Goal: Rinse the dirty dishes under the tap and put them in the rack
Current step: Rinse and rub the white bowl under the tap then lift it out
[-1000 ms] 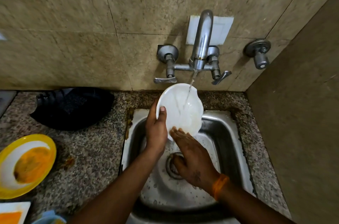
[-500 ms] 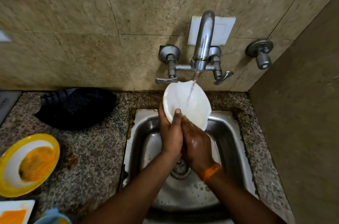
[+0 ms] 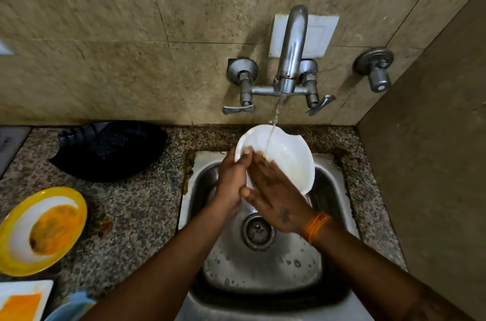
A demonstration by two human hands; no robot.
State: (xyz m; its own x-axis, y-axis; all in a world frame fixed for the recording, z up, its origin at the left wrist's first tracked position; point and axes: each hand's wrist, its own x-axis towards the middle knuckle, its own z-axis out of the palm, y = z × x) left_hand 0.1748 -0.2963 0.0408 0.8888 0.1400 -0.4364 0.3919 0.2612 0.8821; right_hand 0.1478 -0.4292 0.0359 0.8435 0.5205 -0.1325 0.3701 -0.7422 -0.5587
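From the head camera, the white plate [image 3: 286, 160] is held tilted over the far half of the steel sink [image 3: 265, 265], directly below the tap [image 3: 290, 57]. A thin stream of water [image 3: 274, 123] falls from the spout onto the plate's upper inner face. The plate's far rim shows a chipped notch.

The left hand [image 3: 232, 178] grips the plate at its left edge, nearer the sink's left wall: the thumb lies curled over the rim on the inner face, and the other fingers pass behind the plate, out of sight. The right hand [image 3: 276, 197] lies flat against the plate's lower inner face, fingers straight and close together, tips blurred near the left thumb; it holds nothing, only presses on the surface. An orange thread band [image 3: 315, 226] circles the right wrist, above the sink's drain [image 3: 257, 231].

To the left of the sink, on the speckled counter [image 3: 136, 210], lies a yellow-rimmed plate [image 3: 39, 231] smeared with orange residue. Farther back on that side, against the wall, sits a black item [image 3: 107, 149] I cannot identify. At the counter's near-left corner a white dish with orange smears [image 3: 23, 299] and a pale blue rim [image 3: 71, 305] are cut off by the frame edge.
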